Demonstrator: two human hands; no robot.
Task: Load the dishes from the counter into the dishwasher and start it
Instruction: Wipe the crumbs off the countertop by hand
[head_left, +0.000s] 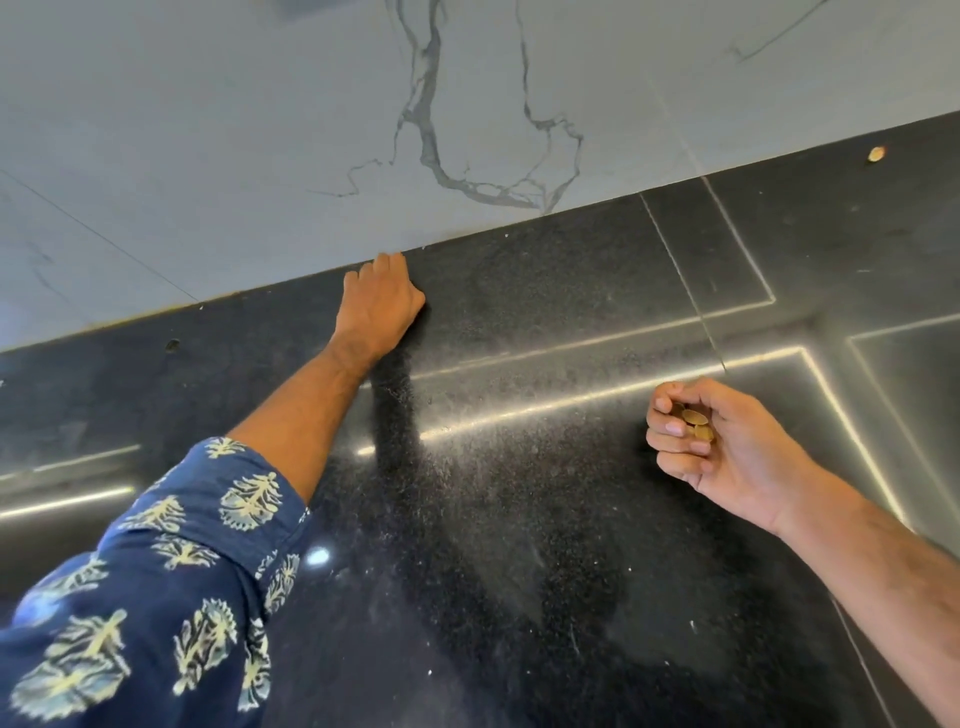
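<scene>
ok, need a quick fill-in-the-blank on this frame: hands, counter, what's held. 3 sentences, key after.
1. The right hand holds small round ____ pieces in its curled fingers.
2. The left hand reaches to where the black counter meets the ____ wall.
3. The patterned sleeve is on the ____ arm.

Missing words: golden; marble; left

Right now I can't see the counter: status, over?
Left hand reaching at counter's back edge. Right hand holds small brown pieces. No dishes in view.
</scene>
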